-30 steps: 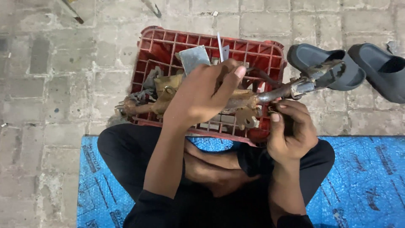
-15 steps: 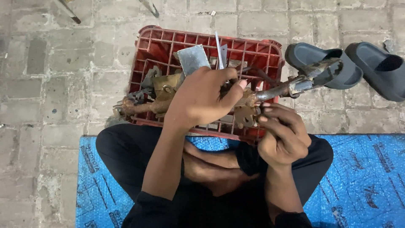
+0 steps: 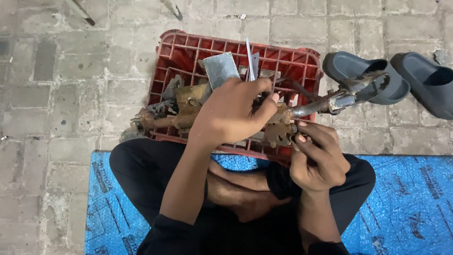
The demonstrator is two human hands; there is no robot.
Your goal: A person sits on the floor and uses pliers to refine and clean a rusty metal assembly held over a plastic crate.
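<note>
A rusty metal assembly [image 3: 283, 123] is held over the near edge of a red plastic crate [image 3: 177, 52], which sits on brick paving [image 3: 56, 94]. The left hand [image 3: 231, 111] is laid over the assembly's middle from above, fingers curled down onto it, so the part underneath is hidden. The right hand [image 3: 318, 158] is placed below and right of it, at the crate's near right corner, thumb and fingertips pinched on a small rusty round plate [image 3: 279, 134] at the assembly's lower end. A grey metal arm [image 3: 344, 97] of the assembly is seen sticking out past the crate's right edge, toward the sandals.

Inside the crate, scrap metal is piled: one flat grey plate [image 3: 219, 68] near the far middle, one thin upright blade [image 3: 249, 59] beside it, and a rusty tube piece [image 3: 158, 120] at the near left corner. The rest is too tangled to count.

Two grey slip-on sandals [image 3: 373, 75] are set on the paving right of the crate, side by side. One blue mat [image 3: 406, 198] is spread under the seated person, whose crossed legs in black trousers [image 3: 137, 165] are touching the crate's near edge. Two thin rod tips [image 3: 85, 14] are visible at the far edge of the paving.
</note>
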